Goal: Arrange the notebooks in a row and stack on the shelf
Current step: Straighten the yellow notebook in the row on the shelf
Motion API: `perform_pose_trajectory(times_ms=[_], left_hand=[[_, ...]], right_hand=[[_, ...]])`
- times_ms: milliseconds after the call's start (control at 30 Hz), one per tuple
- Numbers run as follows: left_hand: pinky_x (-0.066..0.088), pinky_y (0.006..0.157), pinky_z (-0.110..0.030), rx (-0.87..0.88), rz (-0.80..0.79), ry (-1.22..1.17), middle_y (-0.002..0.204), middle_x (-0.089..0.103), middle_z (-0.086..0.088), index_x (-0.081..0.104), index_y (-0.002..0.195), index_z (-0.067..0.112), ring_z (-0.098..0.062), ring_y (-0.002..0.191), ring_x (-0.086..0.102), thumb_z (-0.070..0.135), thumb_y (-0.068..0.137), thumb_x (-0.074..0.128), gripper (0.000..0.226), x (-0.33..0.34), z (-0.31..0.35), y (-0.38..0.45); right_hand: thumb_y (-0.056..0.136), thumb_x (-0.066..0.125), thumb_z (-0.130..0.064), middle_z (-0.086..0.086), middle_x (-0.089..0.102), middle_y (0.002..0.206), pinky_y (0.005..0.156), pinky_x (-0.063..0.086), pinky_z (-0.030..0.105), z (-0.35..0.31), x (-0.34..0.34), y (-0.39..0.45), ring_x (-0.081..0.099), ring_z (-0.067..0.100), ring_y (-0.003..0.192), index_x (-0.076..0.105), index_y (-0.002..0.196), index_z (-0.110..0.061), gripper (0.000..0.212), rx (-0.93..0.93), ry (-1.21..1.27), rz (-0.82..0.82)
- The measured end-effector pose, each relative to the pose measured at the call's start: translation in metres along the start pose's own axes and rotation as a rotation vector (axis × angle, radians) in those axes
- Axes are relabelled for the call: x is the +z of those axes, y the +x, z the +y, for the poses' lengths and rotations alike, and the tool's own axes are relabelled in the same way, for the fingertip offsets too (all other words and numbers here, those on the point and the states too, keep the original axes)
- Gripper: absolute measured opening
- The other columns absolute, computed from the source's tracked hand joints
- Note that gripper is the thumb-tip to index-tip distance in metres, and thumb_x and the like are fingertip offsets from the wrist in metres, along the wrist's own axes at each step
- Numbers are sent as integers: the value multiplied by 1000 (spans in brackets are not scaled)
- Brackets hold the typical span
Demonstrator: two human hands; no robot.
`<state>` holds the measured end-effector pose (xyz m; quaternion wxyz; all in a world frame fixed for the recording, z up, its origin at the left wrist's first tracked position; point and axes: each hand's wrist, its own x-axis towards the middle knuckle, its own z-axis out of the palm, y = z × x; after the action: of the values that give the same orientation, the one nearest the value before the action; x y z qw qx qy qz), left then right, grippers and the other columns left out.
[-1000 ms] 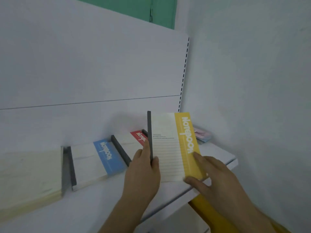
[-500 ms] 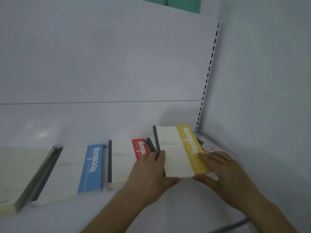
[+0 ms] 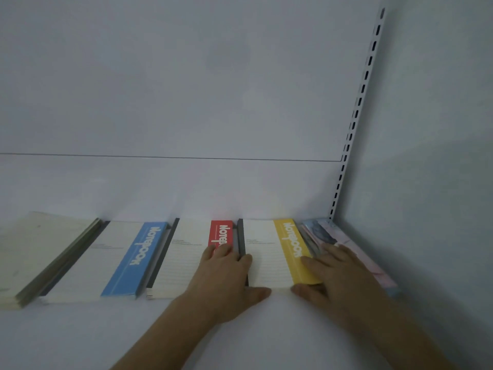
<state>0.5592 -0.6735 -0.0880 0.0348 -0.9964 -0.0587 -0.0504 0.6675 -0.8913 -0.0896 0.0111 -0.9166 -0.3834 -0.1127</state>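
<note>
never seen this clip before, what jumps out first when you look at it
Two bare hands meet at the yellow notebook lying flat on the white shelf: the left hand at its dark spine edge, the right hand over its yellow band. To its left, a red notebook and a blue notebook line up in the row, while pinkish booklets sit in the right corner.

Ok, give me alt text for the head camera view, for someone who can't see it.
Two hands, left hand and right hand, press a yellow notebook flat on a white shelf. It sits right of the red notebook and blue notebook in a row.
</note>
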Motion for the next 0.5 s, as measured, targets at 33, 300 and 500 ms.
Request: perform_pose_trajectory(times_ms=[33,300,500], left_hand=[[21,115,-42,4,-7,-13,123,59,3,51,126,26,-23,125,41,80,83,33,72,-1,-1,1],[28,111,-37,7,-60,-75,125,56,3,48,131,24,-20,121,42,78,83,42,73,-4,-1,7],[20,118,-42,-14,-37,-55,138,42,-1,48,134,24,-24,138,23,77,82,45,74,-7,3,6]], right_hand=[[66,-8,-88,-10,56,132,117,19,41,1,0,1,31,21,139,50,135,-33,106,-4,-2,-15],[69,18,-90,-2,44,145,119,6,35,3,-7,8,16,20,145,37,143,-28,98,-52,-8,-130],[68,18,-89,-2,47,140,118,12,34,4,-3,10,22,21,141,41,141,-26,99,-72,-3,-87]])
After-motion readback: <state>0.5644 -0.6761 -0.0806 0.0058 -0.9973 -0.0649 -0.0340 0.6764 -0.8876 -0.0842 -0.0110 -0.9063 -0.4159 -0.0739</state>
